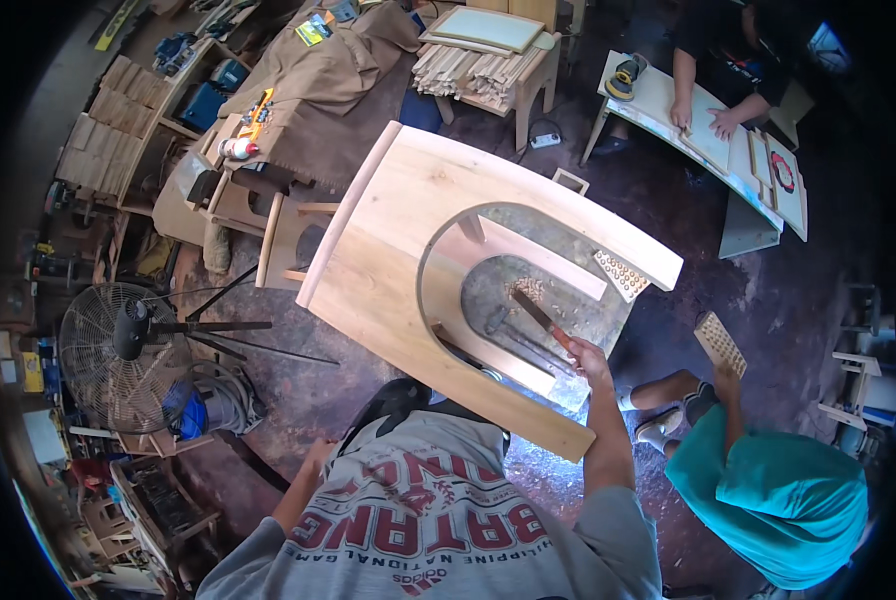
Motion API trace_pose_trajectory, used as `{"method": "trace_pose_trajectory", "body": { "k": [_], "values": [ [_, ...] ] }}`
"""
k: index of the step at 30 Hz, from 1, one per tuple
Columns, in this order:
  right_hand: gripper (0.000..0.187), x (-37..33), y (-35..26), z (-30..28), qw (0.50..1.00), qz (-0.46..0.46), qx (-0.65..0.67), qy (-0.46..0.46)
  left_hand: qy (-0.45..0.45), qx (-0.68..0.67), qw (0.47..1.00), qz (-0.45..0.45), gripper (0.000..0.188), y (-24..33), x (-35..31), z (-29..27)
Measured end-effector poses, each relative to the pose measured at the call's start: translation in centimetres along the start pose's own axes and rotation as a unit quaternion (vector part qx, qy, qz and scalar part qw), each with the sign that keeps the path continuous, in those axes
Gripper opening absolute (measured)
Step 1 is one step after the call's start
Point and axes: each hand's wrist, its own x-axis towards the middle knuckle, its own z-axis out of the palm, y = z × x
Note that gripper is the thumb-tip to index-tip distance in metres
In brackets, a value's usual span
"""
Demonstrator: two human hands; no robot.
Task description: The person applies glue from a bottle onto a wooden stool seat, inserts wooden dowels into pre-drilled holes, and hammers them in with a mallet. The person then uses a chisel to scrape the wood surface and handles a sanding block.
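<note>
My right hand (590, 360) is closed round the reddish-brown handle of a flat-bladed tool (538, 312); its dark blade points up and left, and I cannot tell its exact kind. It hangs over the U-shaped opening of a large pale wooden panel (388, 240) in front of me. Small pale bits (528, 290) show near the blade tip. At the opening's far right side is a board with rows of round holes (621, 274). My left hand (318, 455) is low beside my body, left of the panel, its fingers mostly hidden.
A standing fan (128, 330) with spread legs stands at left. At right, a person in teal (788, 490) holds a holed board (720, 342). Far right, another person's hands (723, 122) rest at a white table (658, 100) with a sander (625, 76). Wood strips (478, 75) lie stacked behind.
</note>
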Motion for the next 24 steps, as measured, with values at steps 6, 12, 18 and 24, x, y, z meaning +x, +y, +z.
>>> {"method": "trace_pose_trajectory", "body": {
  "k": [6,12,18,24],
  "values": [
    [0.052,0.1,4.7,-10.0,0.965,-0.053,-0.17,0.193,-0.072,-0.14,0.98,0.119,0.021,1.0,5.4,-0.9],
    [0.048,-14.7,-0.6,-6.7,0.97,-0.053,-0.009,0.238,0.073,-0.25,0.946,0.192,0.027,15.3,12.7,-7.2],
    [0.044,-21.6,-11.1,3.4,0.96,-0.187,-0.11,0.176,-0.025,-0.316,0.927,0.199,0.035,32.1,18.3,-13.1],
    [0.055,-21.4,-21.1,22.3,0.964,-0.234,0.019,0.122,-0.135,-0.239,0.929,0.247,0.029,39.5,27.1,-14.1]
  ]
}}
